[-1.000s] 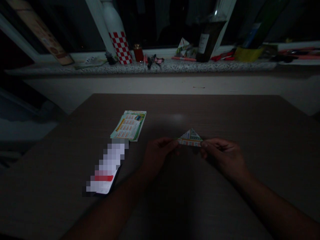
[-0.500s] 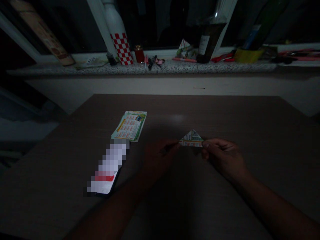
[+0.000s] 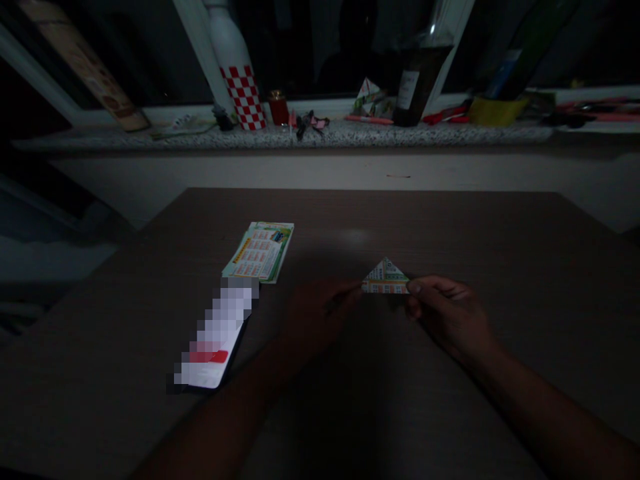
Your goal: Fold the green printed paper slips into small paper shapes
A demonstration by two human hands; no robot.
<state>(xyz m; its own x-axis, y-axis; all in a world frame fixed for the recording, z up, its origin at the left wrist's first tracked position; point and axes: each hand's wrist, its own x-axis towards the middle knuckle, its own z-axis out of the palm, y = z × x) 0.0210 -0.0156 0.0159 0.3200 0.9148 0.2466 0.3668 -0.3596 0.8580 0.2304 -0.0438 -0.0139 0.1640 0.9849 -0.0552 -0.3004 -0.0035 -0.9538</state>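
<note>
A small printed paper folded into a triangle (image 3: 385,277) stands point-up just above the brown table (image 3: 450,227). My left hand (image 3: 320,315) pinches its left corner and my right hand (image 3: 447,313) pinches its right corner, fingers closed on the lower edge. The room is dim and both forearms run down to the frame's bottom edge.
A stack of printed calendar cards (image 3: 259,251) lies left of my hands, with a phone (image 3: 215,337) nearer the front edge. Behind the table a granite sill (image 3: 310,137) holds a checkered bottle (image 3: 235,63), a dark bottle (image 3: 417,77), a folded paper (image 3: 369,95), pens and clutter.
The folded triangle and both hands have drifted slightly to the right; the grip is unchanged.
</note>
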